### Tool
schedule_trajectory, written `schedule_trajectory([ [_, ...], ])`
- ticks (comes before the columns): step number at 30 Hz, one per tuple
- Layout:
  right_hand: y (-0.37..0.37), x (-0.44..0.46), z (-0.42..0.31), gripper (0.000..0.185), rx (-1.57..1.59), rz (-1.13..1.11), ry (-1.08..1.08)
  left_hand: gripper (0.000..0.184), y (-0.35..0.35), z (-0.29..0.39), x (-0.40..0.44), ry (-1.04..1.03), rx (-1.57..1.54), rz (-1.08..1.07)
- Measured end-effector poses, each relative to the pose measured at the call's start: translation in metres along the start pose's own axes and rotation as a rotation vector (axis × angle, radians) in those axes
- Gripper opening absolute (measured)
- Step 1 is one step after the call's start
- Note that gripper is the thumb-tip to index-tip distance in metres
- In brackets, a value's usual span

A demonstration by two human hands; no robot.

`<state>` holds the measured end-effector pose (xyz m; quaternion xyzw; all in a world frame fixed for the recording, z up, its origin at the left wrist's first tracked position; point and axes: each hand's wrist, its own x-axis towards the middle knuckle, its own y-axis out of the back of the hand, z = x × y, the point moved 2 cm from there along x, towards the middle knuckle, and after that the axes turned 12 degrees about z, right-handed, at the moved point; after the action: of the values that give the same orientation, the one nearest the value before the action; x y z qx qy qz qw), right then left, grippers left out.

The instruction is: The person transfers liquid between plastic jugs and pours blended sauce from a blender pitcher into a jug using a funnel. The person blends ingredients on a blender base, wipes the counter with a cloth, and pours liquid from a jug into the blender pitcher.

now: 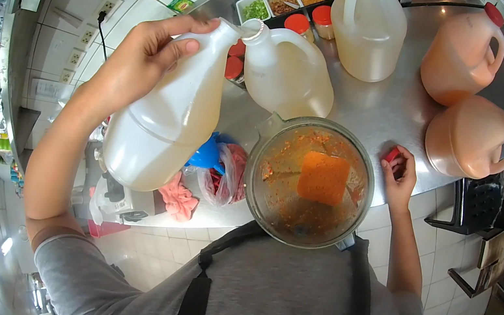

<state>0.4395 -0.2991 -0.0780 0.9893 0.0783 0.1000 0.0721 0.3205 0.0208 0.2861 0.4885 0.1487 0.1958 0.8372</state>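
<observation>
My left hand [174, 46] grips the neck of a large translucent jug [170, 111], raised and tilted, with pale liquid inside. Its mouth is close to that of a second jug [291, 75] of pale liquid standing on the steel counter. My right hand [399, 174] holds a small red cap [392, 155] at the counter's edge. Between my arms, near my chest, stands a clear blender jar [255, 178] with orange-red bits on its walls and an orange block-like patch [323, 178] inside.
Another pale jug [367, 31] and two orange-filled jugs [459, 55] [469, 136] stand at the back and right. Behind are condiment trays [281, 0] and red-lidded jars [298, 25]. A plastic bag [222, 176], pink cloth [178, 198] and scale-like device [120, 196] lie left.
</observation>
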Motion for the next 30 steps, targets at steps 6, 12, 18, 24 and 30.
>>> schedule_trajectory([
  [6, 0.0, 0.0, -0.002, 0.041, -0.002, 0.005, 0.003, 0.027, -0.001, -0.008, 0.0, -0.092, -0.025, 0.064],
  [12, 0.0, 0.0, 0.0, 0.041, -0.008, 0.0, 0.008, 0.027, 0.001, -0.005, -0.001, -0.018, -0.004, 0.044],
  [18, 0.0, 0.0, 0.0, 0.041, -0.007, -0.001, 0.012, 0.027, 0.0, -0.005, -0.001, -0.036, 0.013, 0.046],
  [24, 0.0, 0.0, -0.001, 0.042, -0.016, -0.006, 0.005, 0.027, 0.0, -0.006, 0.0, -0.073, 0.004, 0.062],
  [30, -0.001, 0.0, -0.004, 0.042, -0.01, -0.009, -0.001, 0.03, -0.002, -0.014, 0.002, -0.058, 0.005, 0.047],
])
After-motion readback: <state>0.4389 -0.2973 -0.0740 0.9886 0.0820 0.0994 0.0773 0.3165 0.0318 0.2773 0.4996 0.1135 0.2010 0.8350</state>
